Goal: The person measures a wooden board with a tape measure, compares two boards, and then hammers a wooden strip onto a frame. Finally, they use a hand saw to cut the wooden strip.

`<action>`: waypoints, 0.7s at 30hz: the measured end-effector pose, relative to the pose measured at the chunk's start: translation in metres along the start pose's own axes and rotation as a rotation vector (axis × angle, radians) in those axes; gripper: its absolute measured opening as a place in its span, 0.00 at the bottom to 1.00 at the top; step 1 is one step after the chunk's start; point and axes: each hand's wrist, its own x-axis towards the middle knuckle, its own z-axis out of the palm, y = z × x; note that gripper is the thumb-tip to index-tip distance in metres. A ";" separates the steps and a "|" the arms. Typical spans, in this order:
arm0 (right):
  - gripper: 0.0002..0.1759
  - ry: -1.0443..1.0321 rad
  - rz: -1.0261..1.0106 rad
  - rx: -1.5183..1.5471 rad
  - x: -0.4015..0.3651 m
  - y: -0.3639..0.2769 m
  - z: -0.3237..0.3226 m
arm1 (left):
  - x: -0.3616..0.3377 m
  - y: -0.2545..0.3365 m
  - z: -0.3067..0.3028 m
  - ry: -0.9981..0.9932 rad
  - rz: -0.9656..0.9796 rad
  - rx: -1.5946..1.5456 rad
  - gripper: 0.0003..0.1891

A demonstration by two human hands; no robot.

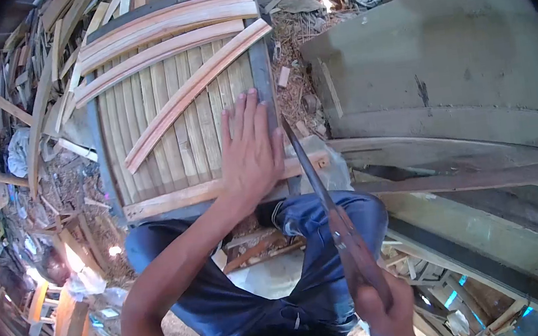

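- Left hand (251, 153) lies flat, palm down, fingers slightly spread, at the lower right of the slatted panel (199, 136), its heel over a pale wooden strip (179, 197) along the panel's near edge.
- Next across, the saw (341, 229) angles up to the panel's right edge, blade crossing the strip's end in view; whether they touch, can't tell.
- Clear plastic (335, 177) bunches just right of the panel.
- Right hand (386, 310), below and right of the panel, wraps the saw's brown handle.
- Farther right of the panel, a big greenish board (429, 57).
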 end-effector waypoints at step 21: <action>0.16 0.147 -0.014 0.008 0.028 -0.046 0.016 | 0.011 0.016 0.006 -0.083 -0.242 0.244 0.32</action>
